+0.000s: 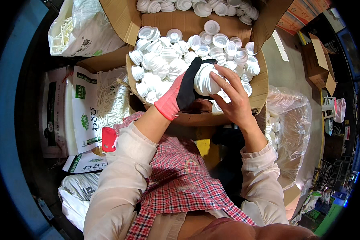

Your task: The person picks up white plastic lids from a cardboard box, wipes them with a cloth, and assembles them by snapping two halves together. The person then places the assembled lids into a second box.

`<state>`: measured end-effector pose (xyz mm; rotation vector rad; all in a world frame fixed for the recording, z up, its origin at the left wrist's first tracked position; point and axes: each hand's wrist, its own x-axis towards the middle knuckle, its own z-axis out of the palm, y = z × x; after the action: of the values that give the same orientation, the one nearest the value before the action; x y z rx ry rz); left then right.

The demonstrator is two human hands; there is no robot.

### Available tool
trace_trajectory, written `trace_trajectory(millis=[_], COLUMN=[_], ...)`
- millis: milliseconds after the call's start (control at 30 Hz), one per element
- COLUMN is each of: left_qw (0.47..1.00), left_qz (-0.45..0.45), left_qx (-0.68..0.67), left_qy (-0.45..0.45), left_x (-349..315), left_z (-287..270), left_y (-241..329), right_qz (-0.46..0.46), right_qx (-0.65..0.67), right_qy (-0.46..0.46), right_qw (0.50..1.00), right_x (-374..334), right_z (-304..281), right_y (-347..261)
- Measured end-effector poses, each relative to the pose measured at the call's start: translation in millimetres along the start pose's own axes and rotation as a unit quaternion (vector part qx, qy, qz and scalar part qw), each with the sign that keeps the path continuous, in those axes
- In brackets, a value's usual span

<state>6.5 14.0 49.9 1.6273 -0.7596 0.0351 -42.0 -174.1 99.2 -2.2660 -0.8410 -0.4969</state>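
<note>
Both hands on one white piece above the carton

From where I stand, the piece sits between the hands, over the near part of the carton, with loose white caps heaped behind it and to both sides. It is roundish and ribbed, the ribs curving across it in a stacked row. Its outline is nearly as wide as it is tall, so I can't settle its long axis, nor tell which way an open end points. It may be one part or several nested together.

The left hand, in a black glove with a red cuff, is cupped round it from the left, dark fingertips showing past the top. The bare right hand takes its right side, bent fingers laid over the upper part and thumb at the lower edge, spread apart from them; how hard it presses I can't tell.

White sticks lie in a heap to the left, and a clear bag spreads on the right, beside the carton.
</note>
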Motion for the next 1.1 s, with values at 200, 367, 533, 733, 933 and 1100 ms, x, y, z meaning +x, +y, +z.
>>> trace_trajectory(millis=[200,367,533,733,933,1100], left_qw=[0.999,0.982,0.911,0.860,0.929,0.958], left_qz=[0.026,-0.025,-0.194,-0.186,-0.199,-0.172], left_qx=[0.041,-0.187,-0.364,-0.476,-0.312,-0.230], left_qy=[0.012,0.014,-0.012,-0.012,-0.010,0.011], left_x=[-1,2,4,9,10,9], left_z=[1,6,5,7,3,9], left_y=[-4,11,24,45,25,20], right_qz=[0.002,-0.003,-0.024,0.220,0.291,0.300], right_qx=[-0.006,-0.007,-0.011,0.443,0.422,0.468], right_qy=[-0.001,0.000,0.017,0.075,0.076,0.096], right_qw=[1.000,1.000,0.999,0.866,0.855,0.825], right_x=[-1,-1,-3,-8,-8,-12], right_z=[1,2,6,-1,-7,-10], right_y=[-1,0,6,14,17,24])
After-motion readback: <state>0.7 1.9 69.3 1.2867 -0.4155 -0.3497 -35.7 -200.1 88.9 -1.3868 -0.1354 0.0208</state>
